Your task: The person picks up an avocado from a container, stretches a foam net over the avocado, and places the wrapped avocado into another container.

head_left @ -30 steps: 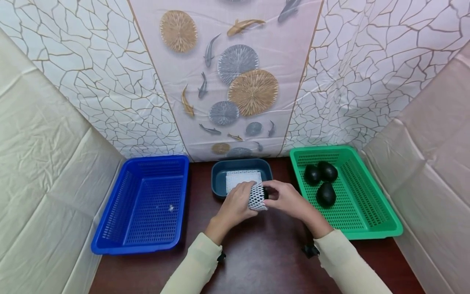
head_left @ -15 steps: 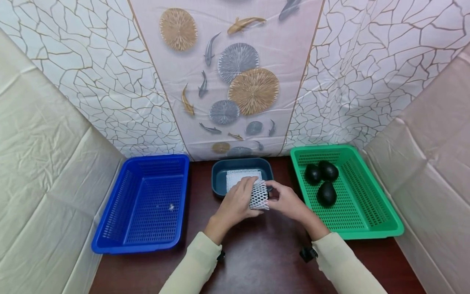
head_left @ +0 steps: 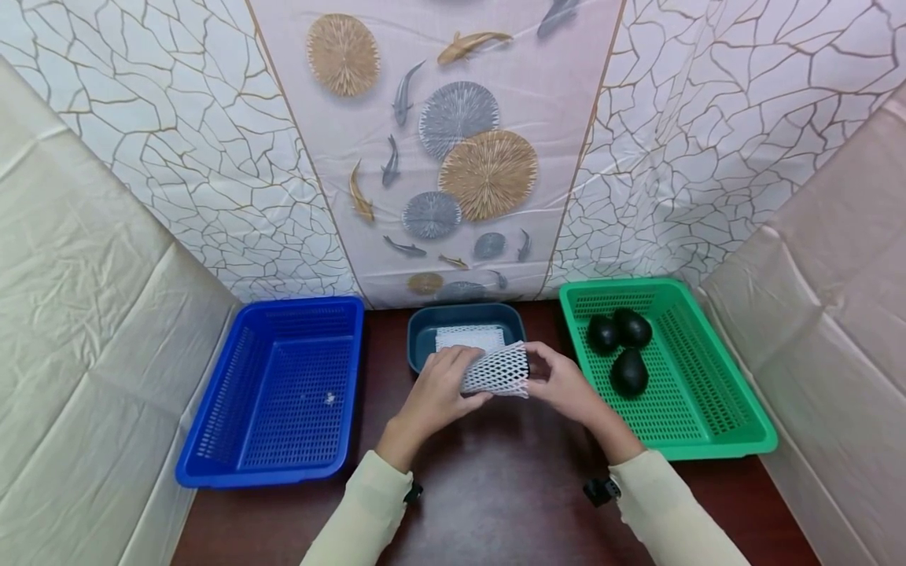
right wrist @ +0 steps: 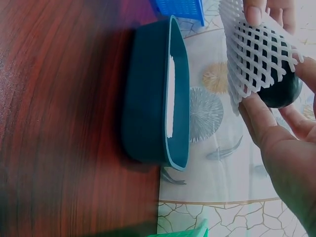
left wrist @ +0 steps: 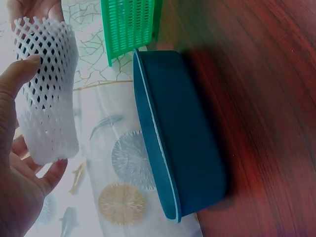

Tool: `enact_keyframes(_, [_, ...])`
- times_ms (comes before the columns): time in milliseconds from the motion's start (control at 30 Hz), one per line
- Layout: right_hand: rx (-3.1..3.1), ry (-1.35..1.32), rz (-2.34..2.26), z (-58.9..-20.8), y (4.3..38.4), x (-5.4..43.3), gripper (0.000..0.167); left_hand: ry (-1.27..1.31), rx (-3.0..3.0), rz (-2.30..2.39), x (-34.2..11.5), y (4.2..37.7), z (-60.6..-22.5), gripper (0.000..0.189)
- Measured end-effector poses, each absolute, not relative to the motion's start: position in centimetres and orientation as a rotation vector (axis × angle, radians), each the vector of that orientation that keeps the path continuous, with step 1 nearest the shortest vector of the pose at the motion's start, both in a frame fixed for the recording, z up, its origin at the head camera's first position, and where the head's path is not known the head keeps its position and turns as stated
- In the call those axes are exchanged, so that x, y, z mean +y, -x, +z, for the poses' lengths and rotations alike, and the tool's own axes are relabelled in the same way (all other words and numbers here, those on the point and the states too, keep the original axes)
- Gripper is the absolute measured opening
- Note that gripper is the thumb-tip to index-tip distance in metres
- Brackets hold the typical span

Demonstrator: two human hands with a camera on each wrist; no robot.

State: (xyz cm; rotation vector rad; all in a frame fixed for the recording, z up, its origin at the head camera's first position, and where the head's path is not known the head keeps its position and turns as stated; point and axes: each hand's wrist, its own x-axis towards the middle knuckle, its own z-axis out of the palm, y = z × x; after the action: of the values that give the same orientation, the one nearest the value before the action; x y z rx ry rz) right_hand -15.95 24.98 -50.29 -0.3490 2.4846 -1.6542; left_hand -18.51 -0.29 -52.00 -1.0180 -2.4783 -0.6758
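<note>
A white foam net sleeve [head_left: 499,371] lies between both hands in front of the teal tray [head_left: 418,346]. Inside it is a dark avocado [right wrist: 281,94], whose rounded end pokes out of the sleeve's right mouth in the right wrist view. My left hand [head_left: 432,397] grips the sleeve's left part, thumb pressed on the mesh in the left wrist view. With fingers and thumb, my right hand [head_left: 562,385] pinches the sleeve's flared right edge around the avocado. Toward the left end the mesh hangs slack, with no dark fruit showing through.
More foam net sleeves [head_left: 470,336] lie flat in the teal tray. At right, a green basket [head_left: 708,377] holds three avocados [head_left: 628,373]. A blue basket [head_left: 283,393] with a small white scrap stands at left. All rest on a dark reddish table [head_left: 488,487] against patterned cloth walls.
My left hand has slid left and down along the sleeve, so more mesh shows between the hands. The sleeve's right edge has shifted slightly right, covering more of the avocado.
</note>
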Motion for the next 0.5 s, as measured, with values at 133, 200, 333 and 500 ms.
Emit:
enact_keyframes(133, [2.443, 0.366, -1.698, -50.3, 15.9, 24.9, 0.055, 1.037, -2.471, -0.693, 0.1, 18.5, -52.2, 0.071])
enact_keyframes(200, [2.418, 0.365, -1.72, -50.3, 15.9, 24.8, 0.054, 1.042, -2.465, -0.692, 0.3, 18.5, -52.2, 0.073])
enact_keyframes(333, [2.402, 0.331, -1.731, -50.4, 15.9, 24.4, 0.054, 1.05, -2.455, -0.7, 0.8, 18.3, -52.1, 0.076])
enact_keyframes(500, [2.478, 0.328, -1.687, -50.8, 16.1, 23.9, 0.056, 1.054, -2.464, -0.717, 1.2, 18.2, -52.2, 0.079])
